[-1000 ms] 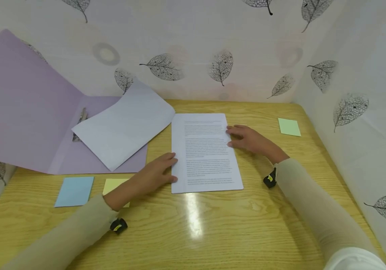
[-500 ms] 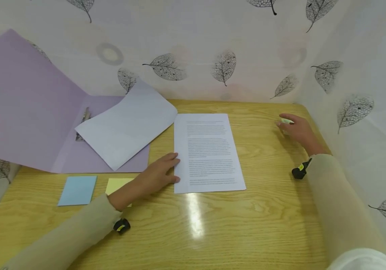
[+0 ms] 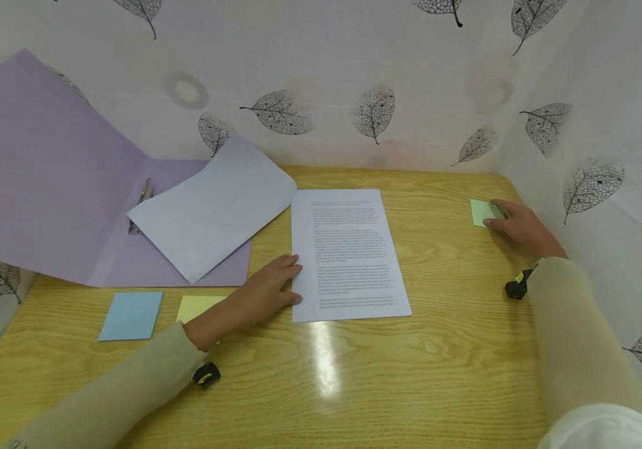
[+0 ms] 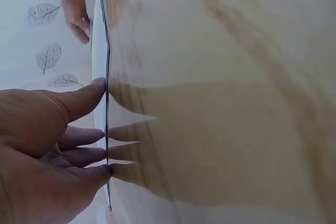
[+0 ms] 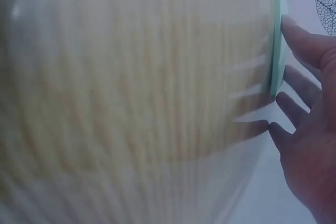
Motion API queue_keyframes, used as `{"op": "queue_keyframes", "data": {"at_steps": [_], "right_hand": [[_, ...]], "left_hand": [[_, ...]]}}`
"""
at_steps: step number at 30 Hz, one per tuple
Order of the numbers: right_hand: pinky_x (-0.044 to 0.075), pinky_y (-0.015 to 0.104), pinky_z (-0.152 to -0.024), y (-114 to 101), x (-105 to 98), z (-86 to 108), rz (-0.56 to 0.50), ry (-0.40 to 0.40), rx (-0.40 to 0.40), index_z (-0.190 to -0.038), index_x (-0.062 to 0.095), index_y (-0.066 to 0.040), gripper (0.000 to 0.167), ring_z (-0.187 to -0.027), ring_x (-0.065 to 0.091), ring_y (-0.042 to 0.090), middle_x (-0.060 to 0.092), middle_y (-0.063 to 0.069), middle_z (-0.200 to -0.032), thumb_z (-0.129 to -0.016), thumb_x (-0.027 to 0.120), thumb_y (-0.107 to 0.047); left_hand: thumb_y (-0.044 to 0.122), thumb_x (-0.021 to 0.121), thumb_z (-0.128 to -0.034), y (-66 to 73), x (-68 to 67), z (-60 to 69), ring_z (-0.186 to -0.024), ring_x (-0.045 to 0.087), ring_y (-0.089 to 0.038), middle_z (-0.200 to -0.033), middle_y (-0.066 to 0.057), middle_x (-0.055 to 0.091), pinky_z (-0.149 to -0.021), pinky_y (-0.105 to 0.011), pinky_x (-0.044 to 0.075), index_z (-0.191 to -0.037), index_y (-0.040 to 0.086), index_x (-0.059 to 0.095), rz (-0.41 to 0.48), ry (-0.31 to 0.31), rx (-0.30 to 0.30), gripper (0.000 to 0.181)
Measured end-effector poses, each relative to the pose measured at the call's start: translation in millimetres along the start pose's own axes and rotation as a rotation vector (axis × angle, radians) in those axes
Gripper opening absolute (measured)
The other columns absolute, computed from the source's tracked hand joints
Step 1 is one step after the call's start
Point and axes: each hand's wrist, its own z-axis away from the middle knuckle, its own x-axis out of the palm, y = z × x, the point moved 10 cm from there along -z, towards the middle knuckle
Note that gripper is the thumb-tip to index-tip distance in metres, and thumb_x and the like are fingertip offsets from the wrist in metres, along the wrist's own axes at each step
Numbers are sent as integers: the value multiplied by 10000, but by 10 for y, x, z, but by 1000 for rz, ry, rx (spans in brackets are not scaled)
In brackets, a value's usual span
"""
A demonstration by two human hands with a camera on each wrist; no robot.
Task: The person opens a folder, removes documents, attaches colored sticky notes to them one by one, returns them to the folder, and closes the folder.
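A stack of printed white paper [image 3: 349,255] lies flat on the wooden table, mid-view. Along its left edge rests my left hand [image 3: 262,290], thumb and fingertips touching the sheets; the left wrist view shows the same fingers [image 4: 84,156] extended against the thin paper edge. At the far right lies a pad of light green sticky notes [image 3: 483,213]. My right hand [image 3: 523,227] reaches over its right part, hiding some of it. In the right wrist view, the thumb and index finger touch the top of the green pad [image 5: 276,40], and other fingertips rest on the table beside it.
An open purple folder [image 3: 52,168] with a metal clip [image 3: 144,192] stands at the left, a loose white sheet [image 3: 214,212] lying tilted across it. Blue sticky notes [image 3: 130,316] and yellow ones [image 3: 197,307], partly under my left forearm, lie in front. A leaf-patterned curtain [image 3: 321,62] borders the table.
My right hand has left the paper's right edge and moved right to the green sticky notes, coming down onto them. My left hand has stayed at the paper's left edge.
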Motion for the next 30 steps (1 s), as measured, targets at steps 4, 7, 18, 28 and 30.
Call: {"op": "queue_keyframes", "data": {"at_steps": [4, 7, 18, 28, 30], "right_hand": [[126, 722, -1157, -40, -16, -3, 8, 14, -19, -1594, 161, 1, 824, -1464, 69, 582, 83, 362, -1613, -1019, 586, -408], [138, 737, -1141, -68, -22, 8, 23, 30, -34, -1565, 236, 37, 756, -1443, 85, 602, 106, 393, -1588, -1021, 600, -341], [338, 650, -1083, -354, 14, 210, -176, 109, -12, -1462, 495, -49, 613, -1393, 322, 479, 336, 255, -1561, -1021, 541, -472], [499, 444, -1007, -1429, 299, 415, -350, 45, -140, -1383, 603, -117, 457, -1131, 578, 171, 530, 84, -1432, -1020, 587, -394], [532, 408, -959, -1685, 427, 460, -401, 10, -178, -1355, 624, -99, 391, -1063, 601, 156, 562, 82, -1390, -1028, 598, -311]], "left_hand": [[239, 713, -952, 2, 1, 1, -1546, 188, -335, -1649, -167, 252, -1240, -503, 224, -1507, -38, 407, 0, -5, -7, 692], [237, 718, -949, 18, -7, 3, -1545, 192, -336, -1647, -167, 256, -1239, -501, 226, -1503, -40, 412, -2, -2, -8, 691], [197, 718, -946, 38, -18, 14, -1536, 213, -351, -1635, -191, 275, -1233, -507, 242, -1499, -46, 414, 1, 2, -14, 676], [244, 659, -991, 33, -101, -64, -1526, 260, -303, -1642, -109, 296, -1220, -512, 276, -1544, 98, 396, 126, 11, -60, 630], [286, 648, -1000, 73, -132, -106, -1509, 302, -284, -1637, -63, 317, -1205, -502, 310, -1555, 144, 383, 200, 27, -51, 631]]}}
